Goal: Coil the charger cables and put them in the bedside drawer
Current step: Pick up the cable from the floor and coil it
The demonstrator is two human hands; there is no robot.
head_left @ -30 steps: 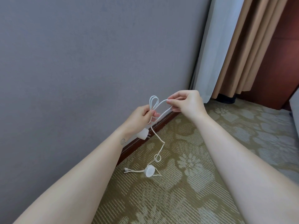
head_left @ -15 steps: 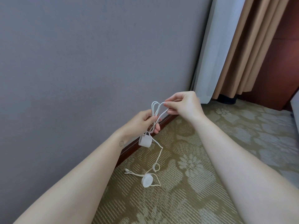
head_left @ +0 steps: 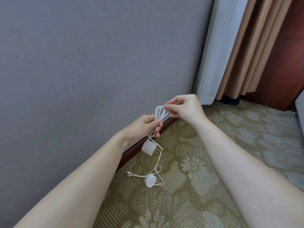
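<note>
Step in hand: coiling, by my reading. The person is gathering a white cable point(head_left: 160, 113) into loops between both hands, above the carpet point(head_left: 205, 186) and close to the wall point(head_left: 98, 63).
Left hand point(head_left: 144, 127): its fingers are closing round the waist of the bundle, pinching the loops together; the grip looks firm, with no gap showing.
Right hand point(head_left: 184, 109): thumb and forefinger are nipping the top of the loops, the other fingers curling loosely and gripping nothing.
Loops: several turns are standing up from the left fist, their tops meeting the right fingertips.
Plug point(head_left: 148, 148): hanging just below the left hand, clear of the floor, beside the skirting point(head_left: 136, 148).
Tail: the uncoiled length is running down from the left hand to the carpet, where it is making a small loop and reaching a round puck point(head_left: 150, 180), with short connector ends point(head_left: 129, 173) lying beside it.
Progress: partly coiled, I judge; a good stretch is waiting on the floor.
Next move: it is calling for the right hand to let go of the loop tops, draw up more of the tail and lay another turn into the left grip, keeping the puck from snagging.
Drawer: not showing in this view, so stowing is some way off.
Curtains point(head_left: 246, 46): hanging in the far corner, well apart from the work.
</note>
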